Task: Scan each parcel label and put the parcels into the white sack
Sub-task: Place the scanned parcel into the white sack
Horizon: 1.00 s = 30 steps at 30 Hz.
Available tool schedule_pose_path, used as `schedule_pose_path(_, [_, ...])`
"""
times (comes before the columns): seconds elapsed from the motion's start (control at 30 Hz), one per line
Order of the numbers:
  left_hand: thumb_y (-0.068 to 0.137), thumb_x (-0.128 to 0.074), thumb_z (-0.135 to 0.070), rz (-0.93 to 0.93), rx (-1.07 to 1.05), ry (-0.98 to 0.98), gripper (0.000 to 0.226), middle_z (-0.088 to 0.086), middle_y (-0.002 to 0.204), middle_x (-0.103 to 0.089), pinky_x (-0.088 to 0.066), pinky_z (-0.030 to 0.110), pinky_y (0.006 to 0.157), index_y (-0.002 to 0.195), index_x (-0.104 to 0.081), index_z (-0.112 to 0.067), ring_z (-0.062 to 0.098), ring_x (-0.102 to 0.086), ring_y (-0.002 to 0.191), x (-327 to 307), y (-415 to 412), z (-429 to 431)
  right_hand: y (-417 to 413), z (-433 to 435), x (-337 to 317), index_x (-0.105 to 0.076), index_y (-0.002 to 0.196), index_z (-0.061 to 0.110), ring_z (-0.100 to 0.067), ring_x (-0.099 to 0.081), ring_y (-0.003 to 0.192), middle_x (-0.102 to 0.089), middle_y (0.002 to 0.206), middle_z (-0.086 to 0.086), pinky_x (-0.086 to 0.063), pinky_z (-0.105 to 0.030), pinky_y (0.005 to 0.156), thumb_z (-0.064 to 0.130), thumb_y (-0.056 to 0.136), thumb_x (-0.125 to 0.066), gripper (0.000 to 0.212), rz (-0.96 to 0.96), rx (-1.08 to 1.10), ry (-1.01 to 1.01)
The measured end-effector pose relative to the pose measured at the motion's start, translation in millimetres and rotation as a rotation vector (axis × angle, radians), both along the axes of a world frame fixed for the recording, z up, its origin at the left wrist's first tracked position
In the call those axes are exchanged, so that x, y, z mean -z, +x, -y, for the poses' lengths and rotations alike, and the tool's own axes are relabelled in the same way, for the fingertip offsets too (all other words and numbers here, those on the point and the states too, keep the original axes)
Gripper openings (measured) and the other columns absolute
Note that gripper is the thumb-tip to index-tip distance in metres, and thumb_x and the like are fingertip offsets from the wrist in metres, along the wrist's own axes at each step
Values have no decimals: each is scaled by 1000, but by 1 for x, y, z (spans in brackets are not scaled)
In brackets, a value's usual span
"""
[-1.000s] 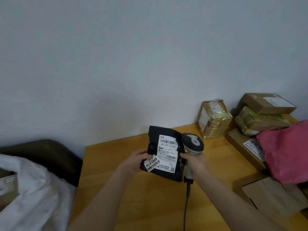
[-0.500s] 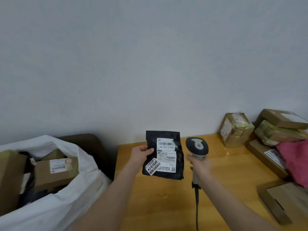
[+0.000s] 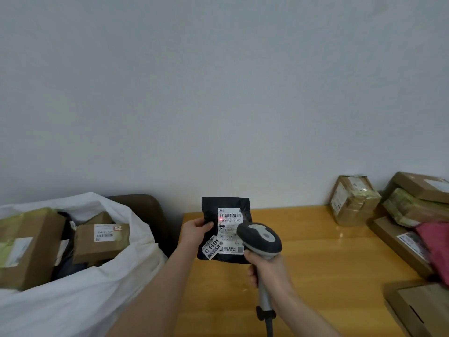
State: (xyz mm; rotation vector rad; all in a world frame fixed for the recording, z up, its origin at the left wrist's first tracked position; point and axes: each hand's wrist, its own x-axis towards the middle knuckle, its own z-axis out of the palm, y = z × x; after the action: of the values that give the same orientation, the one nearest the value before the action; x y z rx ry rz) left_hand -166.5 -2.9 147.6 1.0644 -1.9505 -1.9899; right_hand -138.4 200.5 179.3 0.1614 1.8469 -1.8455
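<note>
The scanner (image 3: 261,239) gripped in the right hand (image 3: 267,271) now lights a red dot (image 3: 220,219) on the parcel (image 3: 211,207) held in the left hand (image 3: 194,229), so sacking seems next.

Left of wooden table (image 3: 328,251): white plastic sack (image 3: 73,307), brown cardboard boxes (image 3: 99,242) inside. Above its left half: black plastic parcel (image 3: 224,229) and grey scanner (image 3: 261,237). On its right end: taped cardboard parcels (image 3: 354,200).

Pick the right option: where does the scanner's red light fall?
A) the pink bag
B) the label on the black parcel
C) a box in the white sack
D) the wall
B: a red dot glows on the label of the black parcel, held by the left hand before the scanner in the right hand.
</note>
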Motion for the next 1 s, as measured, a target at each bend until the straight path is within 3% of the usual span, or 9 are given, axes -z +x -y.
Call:
schedule_pose_path(0.13, [90,-61,-2,17,-4,-21,24,1,81,-67,-50,27,62,113,-64,-3,17,-65,74,3,4,0,1,-1,-3,-64,81,1,-17,-49,43,-57,53,-8,-41,-27,44,11,87,-68,12,3,-8,5])
schedule_pose_path(0.53, [90,-62,-3,37,-8,-58,20,1,81,-67,-49,26,60,109,-65,-5,16,-64,72,5,5,-2,1,-5,-7,-61,75,2,-16,-46,41,-54,53,-7,-40,-26,43,8,86,-66,14,24,-23,4])
schedule_pose_path(0.73, [88,-65,-7,52,-11,-97,27,9,95,-70,-54,39,83,115,-66,-4,24,-67,85,6,6,2,2,-4,-9,-61,78,1,-15,-45,41,-53,54,-7,-40,-26,42,8,86,-66,12,28,-35,-7])
schedule_pose_path(1.0, [87,-65,-6,37,-43,-106,33,16,107,-69,-54,42,87,120,-62,-2,29,-68,93,4,16,12,6,7,-11,-60,72,3,-15,-45,40,-52,54,-7,-40,-27,43,7,84,-67,15,16,-75,-4])
